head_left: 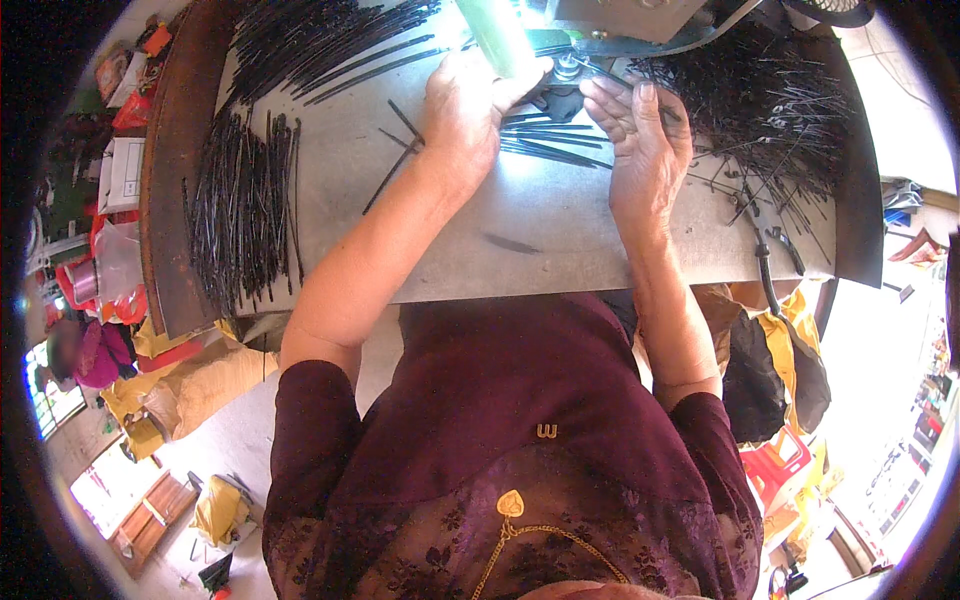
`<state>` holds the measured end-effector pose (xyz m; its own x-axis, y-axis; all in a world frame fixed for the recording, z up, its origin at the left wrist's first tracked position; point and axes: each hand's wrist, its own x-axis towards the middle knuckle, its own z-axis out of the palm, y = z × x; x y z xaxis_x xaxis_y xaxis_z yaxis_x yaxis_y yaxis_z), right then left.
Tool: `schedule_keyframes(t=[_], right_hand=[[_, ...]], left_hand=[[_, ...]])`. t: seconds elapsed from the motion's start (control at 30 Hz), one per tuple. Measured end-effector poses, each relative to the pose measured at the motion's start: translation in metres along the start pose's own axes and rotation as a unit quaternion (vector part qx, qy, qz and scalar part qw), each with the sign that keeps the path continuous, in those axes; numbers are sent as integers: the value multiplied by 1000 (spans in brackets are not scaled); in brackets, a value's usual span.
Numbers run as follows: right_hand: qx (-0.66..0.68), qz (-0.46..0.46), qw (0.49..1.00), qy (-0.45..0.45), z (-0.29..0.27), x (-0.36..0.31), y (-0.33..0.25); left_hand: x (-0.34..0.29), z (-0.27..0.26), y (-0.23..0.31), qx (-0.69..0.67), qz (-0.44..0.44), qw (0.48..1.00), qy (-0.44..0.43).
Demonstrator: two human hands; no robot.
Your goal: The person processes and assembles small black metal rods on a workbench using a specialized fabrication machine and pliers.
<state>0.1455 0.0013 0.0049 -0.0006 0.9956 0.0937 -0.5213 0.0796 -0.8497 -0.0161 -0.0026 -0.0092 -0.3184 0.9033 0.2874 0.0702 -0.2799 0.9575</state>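
My left hand (465,115) is curled beside a glowing pale-green, tube-like piece (497,40), which hides part of its fingers. Its thumb points toward a small round metal fitting (567,67); what it grips, if anything, is hidden. My right hand (645,135), palm turned up, holds a thin black rod (612,76) between thumb and bent fingers, one end close to the fitting. Beneath and between the hands, several loose black rods (550,140) lie on the grey tabletop (450,250). A small dark piece (562,104) sits just below the fitting.
Bundles of black rods lie at the far left (310,45) and near left (240,210). A tangled heap of dark rods (760,110) covers the right side. A grey machine body (625,18) stands at the back. Dark raised edges (170,180) border the table; bags (775,370) hang below.
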Motion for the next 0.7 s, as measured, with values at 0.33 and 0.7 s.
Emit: schedule_keyframes(t=[0.33, 0.7], right_hand=[[18, 9, 1000, 14, 2, -1, 2], [11, 6, 1000, 8, 1, -2, 0]], left_hand=[[-4, -2, 9, 12, -48, 998, -38], [-5, 2, 0, -39, -21, 999, 11]])
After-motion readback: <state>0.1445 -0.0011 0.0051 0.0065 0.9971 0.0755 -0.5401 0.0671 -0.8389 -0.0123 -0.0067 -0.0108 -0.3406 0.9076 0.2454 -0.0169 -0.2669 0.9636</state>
